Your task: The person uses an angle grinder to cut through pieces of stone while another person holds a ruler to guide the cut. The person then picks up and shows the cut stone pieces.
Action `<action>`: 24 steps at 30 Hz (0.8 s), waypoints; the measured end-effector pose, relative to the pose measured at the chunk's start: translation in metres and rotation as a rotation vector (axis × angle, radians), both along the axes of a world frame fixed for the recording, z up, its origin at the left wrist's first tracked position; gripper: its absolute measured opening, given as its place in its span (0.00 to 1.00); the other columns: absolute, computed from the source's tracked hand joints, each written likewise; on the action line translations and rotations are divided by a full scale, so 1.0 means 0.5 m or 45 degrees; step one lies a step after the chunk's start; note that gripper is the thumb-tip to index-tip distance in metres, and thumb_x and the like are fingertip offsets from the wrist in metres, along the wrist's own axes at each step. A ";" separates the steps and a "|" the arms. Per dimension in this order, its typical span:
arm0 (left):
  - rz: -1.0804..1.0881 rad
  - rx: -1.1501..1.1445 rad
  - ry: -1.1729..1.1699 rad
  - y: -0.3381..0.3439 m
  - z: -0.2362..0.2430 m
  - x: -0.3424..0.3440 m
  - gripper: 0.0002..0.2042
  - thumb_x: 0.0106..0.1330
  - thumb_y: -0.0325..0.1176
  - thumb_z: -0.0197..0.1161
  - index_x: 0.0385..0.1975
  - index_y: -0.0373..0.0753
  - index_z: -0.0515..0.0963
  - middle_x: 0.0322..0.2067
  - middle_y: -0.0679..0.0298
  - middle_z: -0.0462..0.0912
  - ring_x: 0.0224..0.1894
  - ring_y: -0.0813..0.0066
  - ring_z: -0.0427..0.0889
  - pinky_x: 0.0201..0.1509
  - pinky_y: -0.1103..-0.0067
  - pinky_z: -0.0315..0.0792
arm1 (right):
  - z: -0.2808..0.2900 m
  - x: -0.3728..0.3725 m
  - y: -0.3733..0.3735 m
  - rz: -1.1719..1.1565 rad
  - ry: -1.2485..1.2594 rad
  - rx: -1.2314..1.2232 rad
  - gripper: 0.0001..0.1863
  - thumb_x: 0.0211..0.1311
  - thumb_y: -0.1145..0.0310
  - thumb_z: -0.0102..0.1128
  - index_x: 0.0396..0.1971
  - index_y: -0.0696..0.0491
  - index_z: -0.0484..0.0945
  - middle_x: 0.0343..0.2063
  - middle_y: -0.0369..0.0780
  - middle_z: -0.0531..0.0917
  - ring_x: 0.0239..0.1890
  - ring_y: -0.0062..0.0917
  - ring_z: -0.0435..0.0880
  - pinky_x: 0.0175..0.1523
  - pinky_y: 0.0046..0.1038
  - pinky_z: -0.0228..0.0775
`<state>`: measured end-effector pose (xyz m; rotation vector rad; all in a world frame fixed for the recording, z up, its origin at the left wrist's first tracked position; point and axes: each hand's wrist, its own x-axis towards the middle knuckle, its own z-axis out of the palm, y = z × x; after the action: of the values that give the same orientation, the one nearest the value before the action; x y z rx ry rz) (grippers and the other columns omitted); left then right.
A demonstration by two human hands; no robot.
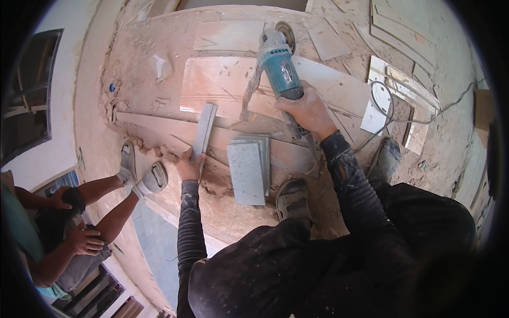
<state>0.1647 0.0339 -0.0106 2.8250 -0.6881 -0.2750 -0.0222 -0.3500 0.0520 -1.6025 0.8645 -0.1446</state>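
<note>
My right hand (307, 108) grips a teal angle grinder (282, 74) by its body; its disc (286, 37) sits at the far end, above some pale boards (212, 79). My left hand (188, 164) holds the lower end of a narrow grey tile strip (204, 129), which slants up and away. Between my hands lies an uneven stack of grey speckled rectangular tiles (245, 173). A longer pale strip (148, 123) runs across the dusty floor behind them.
A person (74, 238) sits at the left, sandaled feet (152, 177) beside my left hand. My feet (294, 204) straddle the work. A grey cable (416, 117) loops at the right near board offcuts (379, 71) and a cardboard box (482, 108). A dark opening (29, 90) is at the left.
</note>
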 end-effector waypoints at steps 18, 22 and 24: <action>0.101 -0.018 0.097 0.008 -0.008 0.017 0.29 0.46 0.42 0.78 0.45 0.29 0.80 0.42 0.45 0.83 0.45 0.52 0.83 0.51 0.69 0.75 | -0.008 -0.004 -0.001 -0.069 -0.004 -0.109 0.30 0.41 0.52 0.68 0.37 0.64 0.78 0.33 0.55 0.82 0.39 0.46 0.83 0.47 0.40 0.74; 0.067 -0.009 0.103 0.027 -0.014 0.027 0.30 0.48 0.42 0.78 0.47 0.28 0.79 0.42 0.46 0.83 0.45 0.56 0.84 0.49 0.70 0.76 | -0.009 -0.001 -0.001 -0.063 -0.011 -0.096 0.30 0.41 0.52 0.69 0.37 0.64 0.78 0.33 0.55 0.82 0.39 0.46 0.83 0.47 0.39 0.74; 0.029 -0.005 0.099 0.030 -0.015 0.029 0.30 0.49 0.43 0.78 0.48 0.28 0.79 0.42 0.46 0.84 0.44 0.58 0.84 0.49 0.70 0.76 | -0.006 -0.001 0.000 -0.054 0.012 -0.108 0.30 0.41 0.52 0.69 0.37 0.64 0.78 0.33 0.55 0.82 0.40 0.46 0.83 0.47 0.39 0.74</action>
<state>0.1792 0.0491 -0.0182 2.7996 -0.6386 -0.3768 -0.0230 -0.3501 0.0489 -1.6657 0.9099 -0.2065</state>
